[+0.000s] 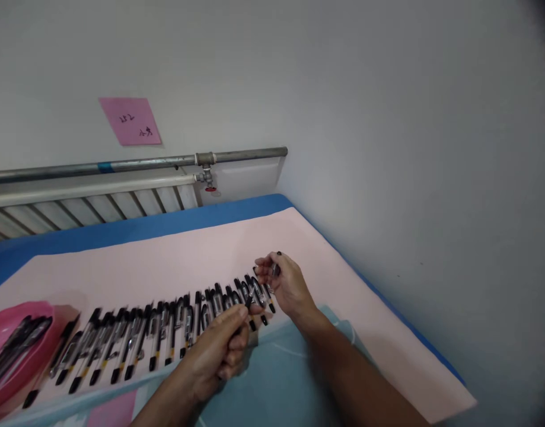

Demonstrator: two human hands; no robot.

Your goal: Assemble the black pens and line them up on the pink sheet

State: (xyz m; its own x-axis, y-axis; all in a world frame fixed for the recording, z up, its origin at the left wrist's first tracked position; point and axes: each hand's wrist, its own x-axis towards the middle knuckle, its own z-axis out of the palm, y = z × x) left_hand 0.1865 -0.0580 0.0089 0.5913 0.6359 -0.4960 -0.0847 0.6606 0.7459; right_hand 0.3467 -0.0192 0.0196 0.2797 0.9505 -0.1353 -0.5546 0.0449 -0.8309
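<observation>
My left hand [221,347] is closed around a pen [248,301], whose dark end pokes out between thumb and forefinger; most of it is hidden in the fist. Just to the right and farther back, my right hand [290,287] curls its fingers round a small black piece that looks like a pen cap [276,268]. The two hands are apart. Beneath and left of them, a long row of clear pens [132,344] with black ends and yellowish bands lies side by side, with black clipped caps among them.
A pink bowl [54,332] with several dark pens stands at the left. Pink paper [174,261] covers the blue-edged table [236,207]. Light-blue cloth [281,379] lies at the near side. Behind are a radiator [107,207], pipes and a wall; another wall borders the right.
</observation>
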